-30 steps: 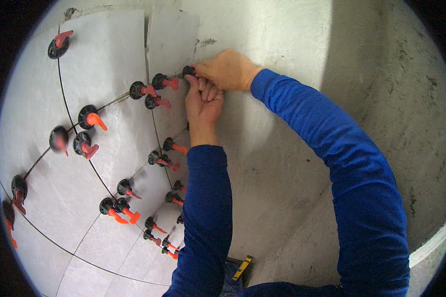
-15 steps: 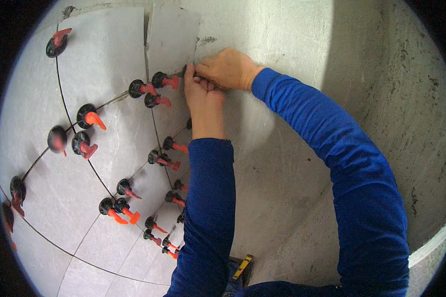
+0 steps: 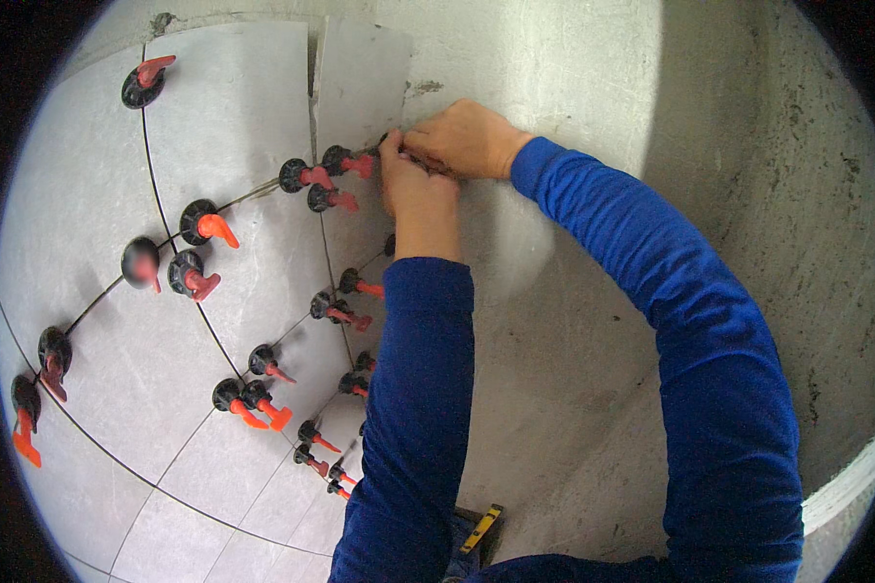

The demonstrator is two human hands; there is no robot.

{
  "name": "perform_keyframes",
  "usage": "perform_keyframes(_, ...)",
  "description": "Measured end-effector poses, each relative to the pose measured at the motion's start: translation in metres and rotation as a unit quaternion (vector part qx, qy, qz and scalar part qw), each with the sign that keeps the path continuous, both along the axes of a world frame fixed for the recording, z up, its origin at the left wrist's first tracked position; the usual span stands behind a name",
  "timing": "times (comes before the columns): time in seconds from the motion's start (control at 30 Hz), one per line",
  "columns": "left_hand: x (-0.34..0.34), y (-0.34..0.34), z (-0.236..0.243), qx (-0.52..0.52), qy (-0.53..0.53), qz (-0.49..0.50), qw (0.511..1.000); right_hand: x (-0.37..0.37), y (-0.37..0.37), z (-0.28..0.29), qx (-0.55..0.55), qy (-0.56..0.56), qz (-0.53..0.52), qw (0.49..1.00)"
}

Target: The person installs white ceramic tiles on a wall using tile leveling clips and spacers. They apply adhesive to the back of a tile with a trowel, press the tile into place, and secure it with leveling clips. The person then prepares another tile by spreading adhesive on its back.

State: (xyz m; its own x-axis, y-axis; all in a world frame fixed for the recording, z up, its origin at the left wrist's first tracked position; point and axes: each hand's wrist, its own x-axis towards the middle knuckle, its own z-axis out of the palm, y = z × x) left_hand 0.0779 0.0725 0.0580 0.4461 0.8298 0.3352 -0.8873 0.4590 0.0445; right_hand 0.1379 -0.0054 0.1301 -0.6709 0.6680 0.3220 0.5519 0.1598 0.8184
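Black disc (image 3: 382,139) shows just beyond the left fingers (image 3: 392,148), mostly hidden

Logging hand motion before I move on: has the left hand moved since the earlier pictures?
Yes: the left hand has moved up in the view, judged against the clips just to its left.

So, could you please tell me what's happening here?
A person in blue sleeves has the left-hand grip and right-hand grip close together at a mostly hidden black piece by a seam; the exact hold is unclear. Left of them, round black clips with red or orange handles sit along seams of pale grey tiles. A rough grey wall lies to the right.
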Motion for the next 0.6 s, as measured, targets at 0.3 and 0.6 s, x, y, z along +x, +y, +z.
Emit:
perform_keyframes(0.3, -0.005, -0.009, -0.002, -0.020, -0.012, -0.001, 1.000, 0.004, 0.000, 0.002, -0.004, -0.015, 0.021, 1.000)
perform_keyframes(0.6, -0.008, -0.014, -0.002, -0.023, 0.020, 0.005, 1.000, 0.007, 0.002, 0.000, -0.005, -0.002, 0.013, 1.000)
